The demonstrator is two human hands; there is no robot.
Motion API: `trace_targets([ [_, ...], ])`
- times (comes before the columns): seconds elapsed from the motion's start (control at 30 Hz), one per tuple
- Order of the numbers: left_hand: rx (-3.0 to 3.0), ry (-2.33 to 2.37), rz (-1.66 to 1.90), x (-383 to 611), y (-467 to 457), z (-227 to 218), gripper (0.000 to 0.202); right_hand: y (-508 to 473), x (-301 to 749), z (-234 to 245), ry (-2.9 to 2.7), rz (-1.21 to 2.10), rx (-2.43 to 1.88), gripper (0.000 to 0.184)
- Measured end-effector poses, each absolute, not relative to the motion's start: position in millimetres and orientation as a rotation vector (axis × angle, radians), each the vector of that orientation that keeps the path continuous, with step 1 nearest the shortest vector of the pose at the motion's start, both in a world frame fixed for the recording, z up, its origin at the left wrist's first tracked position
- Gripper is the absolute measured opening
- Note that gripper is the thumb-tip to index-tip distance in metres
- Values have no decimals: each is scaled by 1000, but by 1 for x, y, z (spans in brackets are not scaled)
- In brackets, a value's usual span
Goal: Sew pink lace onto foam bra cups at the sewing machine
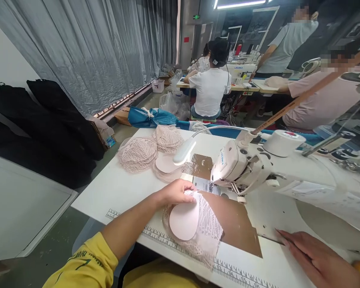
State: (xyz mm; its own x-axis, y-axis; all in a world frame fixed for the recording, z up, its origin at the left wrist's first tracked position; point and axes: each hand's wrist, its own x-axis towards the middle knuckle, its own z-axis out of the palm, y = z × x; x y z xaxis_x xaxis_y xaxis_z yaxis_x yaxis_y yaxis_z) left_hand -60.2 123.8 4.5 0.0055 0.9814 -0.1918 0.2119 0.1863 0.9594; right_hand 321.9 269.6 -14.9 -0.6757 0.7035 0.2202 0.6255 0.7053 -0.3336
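My left hand point(178, 193) pinches the top edge of a pale pink lace piece point(210, 224), thumb above. On that lace lies a smooth, oval, white-pink foam cup pad point(184, 222). Both rest on the table just in front of the sewing machine's needle area point(238, 192). Over at the right, my right hand point(315, 256) is closed low on the tabletop, apart from the lace. A thin dark point sticks out past its fingertips; it looks like a slim pointed tool, mostly hidden by the fingers.
Stacks of lace cups point(138, 154) stand at the table's left, beside more cups topped with a pad point(169, 163). A lamp point(184, 152) on a bent neck hangs over the machine bed. Printed rulers point(174, 243) line the front edge. Several people sit or stand beyond.
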Motion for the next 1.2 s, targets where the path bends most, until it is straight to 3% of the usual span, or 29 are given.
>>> trace_targets([
  [0.43,1052,1144,963,-55,113,11,40,198,171,22,-2579,990,-862,48],
  [0.7,1070,1037,949,-57,116,0,42,197,154,26,-2533,1290,-866,38],
  [1.0,1109,1040,869,-56,116,13,31,194,146,28,-2423,1459,-854,30],
  [1.2,1121,1040,847,-55,117,13,38,199,149,22,-2435,1495,-816,28],
])
